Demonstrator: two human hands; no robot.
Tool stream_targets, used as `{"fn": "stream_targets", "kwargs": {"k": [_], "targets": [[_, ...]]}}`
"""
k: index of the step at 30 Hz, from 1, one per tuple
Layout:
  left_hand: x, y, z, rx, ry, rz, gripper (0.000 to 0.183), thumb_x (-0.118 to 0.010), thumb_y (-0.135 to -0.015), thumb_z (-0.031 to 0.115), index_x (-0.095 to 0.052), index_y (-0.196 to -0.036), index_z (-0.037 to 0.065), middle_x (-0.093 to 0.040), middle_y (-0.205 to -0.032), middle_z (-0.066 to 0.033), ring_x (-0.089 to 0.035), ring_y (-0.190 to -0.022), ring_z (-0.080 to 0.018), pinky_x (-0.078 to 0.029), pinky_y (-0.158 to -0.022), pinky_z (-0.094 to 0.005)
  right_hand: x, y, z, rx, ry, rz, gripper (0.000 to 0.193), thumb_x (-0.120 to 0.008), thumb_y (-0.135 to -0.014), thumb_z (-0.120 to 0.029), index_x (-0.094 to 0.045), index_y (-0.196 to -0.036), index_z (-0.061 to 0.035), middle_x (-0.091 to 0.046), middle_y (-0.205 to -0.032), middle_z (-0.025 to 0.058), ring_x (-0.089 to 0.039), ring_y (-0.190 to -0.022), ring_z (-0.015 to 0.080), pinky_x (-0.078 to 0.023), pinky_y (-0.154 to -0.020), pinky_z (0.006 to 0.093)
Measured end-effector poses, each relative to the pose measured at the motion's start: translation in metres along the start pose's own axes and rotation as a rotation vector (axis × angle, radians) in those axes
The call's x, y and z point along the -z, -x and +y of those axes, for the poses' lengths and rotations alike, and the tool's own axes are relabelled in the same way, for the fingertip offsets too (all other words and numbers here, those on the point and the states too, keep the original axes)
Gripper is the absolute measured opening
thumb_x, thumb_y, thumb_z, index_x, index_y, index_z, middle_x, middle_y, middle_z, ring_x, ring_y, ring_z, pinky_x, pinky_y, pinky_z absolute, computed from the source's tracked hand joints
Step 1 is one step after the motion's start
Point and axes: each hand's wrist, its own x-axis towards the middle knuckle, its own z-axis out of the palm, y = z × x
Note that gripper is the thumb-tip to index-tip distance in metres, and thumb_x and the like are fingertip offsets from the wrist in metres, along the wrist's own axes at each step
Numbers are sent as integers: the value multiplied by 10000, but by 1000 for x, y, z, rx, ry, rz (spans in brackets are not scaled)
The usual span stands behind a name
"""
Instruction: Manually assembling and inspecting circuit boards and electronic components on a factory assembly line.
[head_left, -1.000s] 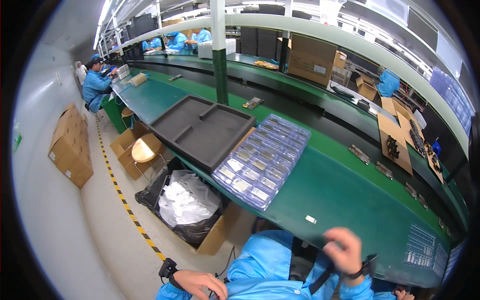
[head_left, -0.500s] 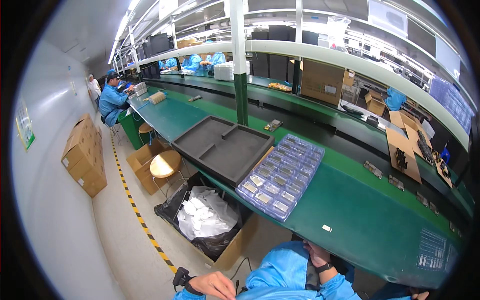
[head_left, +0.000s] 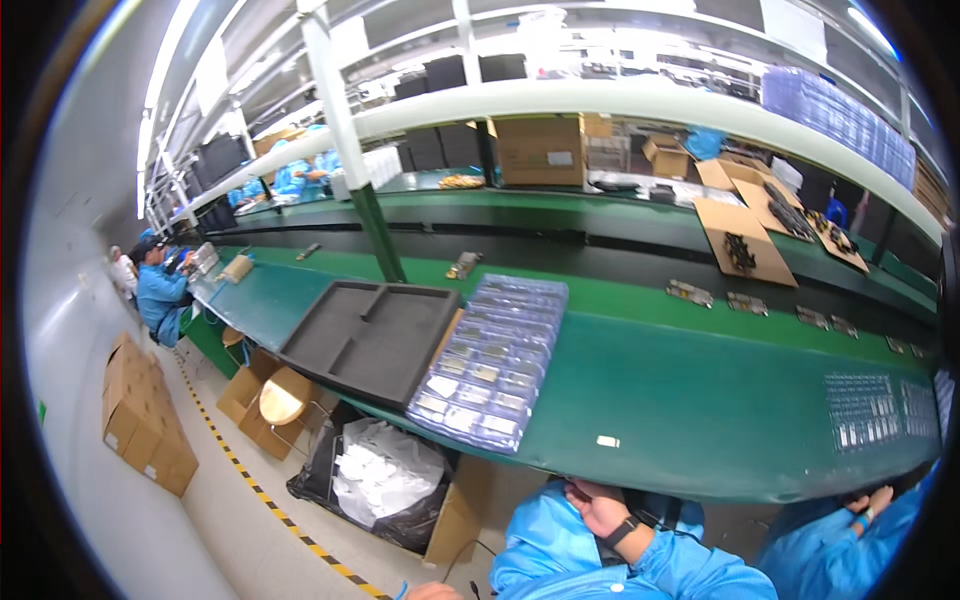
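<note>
My right hand (head_left: 600, 508), with a dark band at its wrist, is low over my lap, just below the near edge of the green table (head_left: 690, 400). Its fingers look curled inward, and whatever they might hold is hidden. Only a small part of my left hand (head_left: 432, 592) shows at the lower rim, its fingers cut off. A small white piece (head_left: 608, 441) lies on the table beyond my right hand. To its left stands a clear plastic blister tray (head_left: 490, 365) with flat metallic parts in its pockets. Beside that sits a dark grey foam tray (head_left: 375, 335).
Clear sheets with small parts (head_left: 862, 410) lie on the right. Circuit-board-like parts (head_left: 690, 293) line the strip behind. A lined waste box (head_left: 385, 470) stands below left, near a stool (head_left: 285, 395). A co-worker's hand (head_left: 878, 500) shows at right; another person (head_left: 160, 290) sits far left.
The view has swung right, bringing a co-worker's blue sleeve and hand in at right. My left hand has dropped almost out of view; my right hand stays low by the table edge.
</note>
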Motion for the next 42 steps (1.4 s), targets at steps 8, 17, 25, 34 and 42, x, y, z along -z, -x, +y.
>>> {"fn": "stream_targets", "kwargs": {"k": [8,17,25,34,42], "targets": [[-13,22,-27,105,257,-184,116,-660,-804,85,-611,-862,-2,-592,-797,-165,-567,-663,-338,-449,-578,-430,0,17,3,-86,6,-19,209,-610,-961,-85,-627,-1148,6,-672,-1083,106,-654,-932,204,-557,-828,318],[-23,111,-50,573,-182,-351,137,-694,-881,145,-597,-870,49,-578,-743,-101,-585,-664,-281,-425,-514,-387,8,18,-4,-51,73,-68,186,-611,-957,-61,-634,-1132,-3,-667,-1070,126,-655,-932,213,-554,-810,326],[-154,-72,-98,1152,1114,-185,391,-322,-1086,375,-491,-936,56,-498,-660,-27,-429,-470,-85,-341,-406,-236,8,15,-4,-116,123,-119,222,-600,-964,-77,-635,-1171,-4,-674,-1106,112,-648,-957,188,-527,-843,303],[-180,-83,-120,1141,993,-205,404,-332,-1087,362,-499,-877,60,-460,-655,-3,-392,-480,-74,-333,-412,-228,27,7,2,-136,184,-160,284,-605,-974,-136,-611,-1242,-44,-630,-1237,95,-593,-1139,202,-480,-962,353],[-177,-92,-124,1178,959,-301,427,-321,-1093,316,-475,-787,62,-440,-619,-3,-410,-491,-85,-375,-443,-241,35,2,11,-71,199,-139,216,-571,-1002,-190,-627,-1155,-47,-667,-1104,75,-624,-981,161,-504,-868,305]]}}
